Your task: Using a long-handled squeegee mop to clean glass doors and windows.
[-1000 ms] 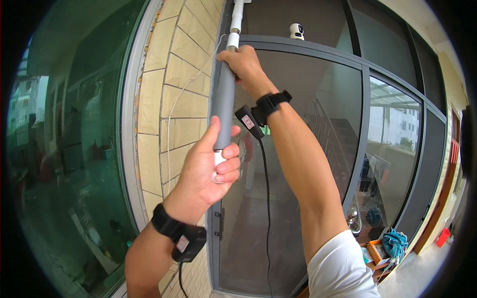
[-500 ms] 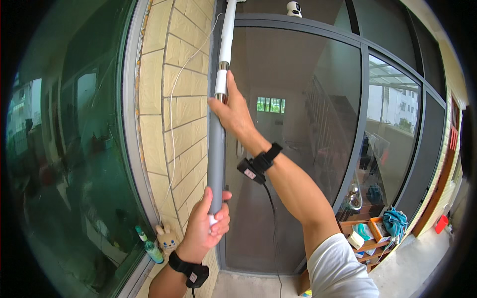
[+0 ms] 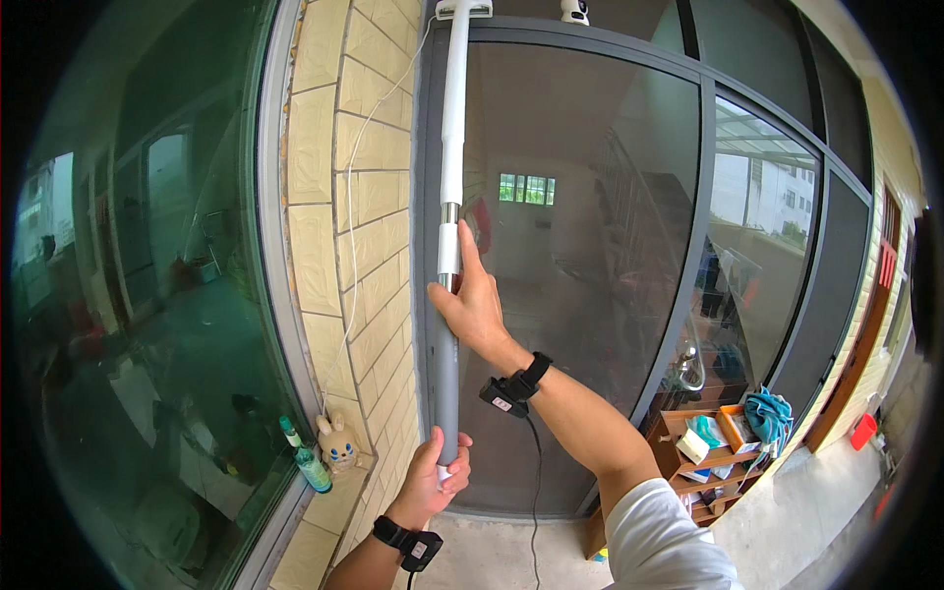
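Note:
A long telescopic pole point(image 3: 447, 383), grey below and white above, stands nearly upright in front of me. At its top is a flat white crosswise head point(image 3: 472, 9), like that of a window wiper, partly cut off by the upper edge of the view. My left hand point(image 3: 431, 482) is closed round the bottom end of the pole. Higher up, my right hand point(image 3: 477, 310) grips the grey tube just below a white collar, its index finger stretched along the pole. The head lies against or just before the top of the door frame; contact cannot be told.
Behind the pole is a dark glass door point(image 3: 580, 275) in a grey frame. A tiled wall point(image 3: 379, 197) carries a white cable, beside a green-tinted window point(image 3: 167, 295). A rabbit figure point(image 3: 337, 444) and a green spray bottle point(image 3: 310, 462) stand on the ledge. A wooden shelf point(image 3: 723, 457) holds boxes and cloth.
Both hands and the pole have come lower in view, so the white head now shows at the top. The grip of both hands is unchanged.

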### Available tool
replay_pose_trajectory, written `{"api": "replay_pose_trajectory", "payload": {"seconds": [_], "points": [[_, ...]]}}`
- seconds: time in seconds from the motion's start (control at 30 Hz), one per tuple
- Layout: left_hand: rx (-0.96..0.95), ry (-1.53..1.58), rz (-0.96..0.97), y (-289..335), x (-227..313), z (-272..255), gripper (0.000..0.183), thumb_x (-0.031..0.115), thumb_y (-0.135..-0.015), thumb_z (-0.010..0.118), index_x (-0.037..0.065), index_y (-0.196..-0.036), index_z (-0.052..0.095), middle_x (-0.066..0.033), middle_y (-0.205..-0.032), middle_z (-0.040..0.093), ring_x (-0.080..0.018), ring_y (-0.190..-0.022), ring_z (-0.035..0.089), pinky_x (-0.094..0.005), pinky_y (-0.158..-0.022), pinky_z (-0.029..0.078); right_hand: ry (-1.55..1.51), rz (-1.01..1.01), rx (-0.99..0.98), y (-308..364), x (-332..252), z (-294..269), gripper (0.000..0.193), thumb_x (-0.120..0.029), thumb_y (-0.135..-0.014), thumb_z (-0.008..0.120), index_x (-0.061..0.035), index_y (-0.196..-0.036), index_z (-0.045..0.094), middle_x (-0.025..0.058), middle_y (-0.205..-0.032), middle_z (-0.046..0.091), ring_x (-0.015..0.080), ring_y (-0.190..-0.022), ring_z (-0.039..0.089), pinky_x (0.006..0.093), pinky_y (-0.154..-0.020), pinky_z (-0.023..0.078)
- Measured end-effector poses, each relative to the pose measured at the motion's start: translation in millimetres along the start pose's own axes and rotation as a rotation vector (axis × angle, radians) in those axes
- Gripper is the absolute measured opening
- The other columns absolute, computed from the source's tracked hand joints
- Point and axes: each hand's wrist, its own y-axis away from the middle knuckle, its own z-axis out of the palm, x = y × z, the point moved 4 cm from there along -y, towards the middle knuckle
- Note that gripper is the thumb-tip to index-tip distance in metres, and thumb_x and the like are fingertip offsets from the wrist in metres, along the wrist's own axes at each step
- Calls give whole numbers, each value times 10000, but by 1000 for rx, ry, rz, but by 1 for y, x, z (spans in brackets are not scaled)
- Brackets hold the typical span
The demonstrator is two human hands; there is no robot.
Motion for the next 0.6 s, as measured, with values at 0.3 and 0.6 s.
{"api": "replay_pose_trajectory", "payload": {"seconds": [0.3, 0.6], "points": [[-41, 55, -58, -3, 18, 35, 560, 579, -1024, 385, 54, -1118, 555, 18, -646, 427, -70, -439, 334, -225, -419, 284, 171, -91, -5, -53, -27, -23, 970, -89, -758, 619, 7, -1557, 77, 274, -805, 646, 418, -739, 649, 484, -700, 505], [-154, 214, -157, -44, -28, 33, 561, 590, -1015, 384, 60, -1042, 566, -11, -654, 427, -105, -454, 351, -251, -431, 293, 107, -44, -3, -47, 6, -51, 988, -59, -747, 599, -73, -1580, 66, 272, -850, 656, 424, -761, 654, 473, -742, 515]]}}
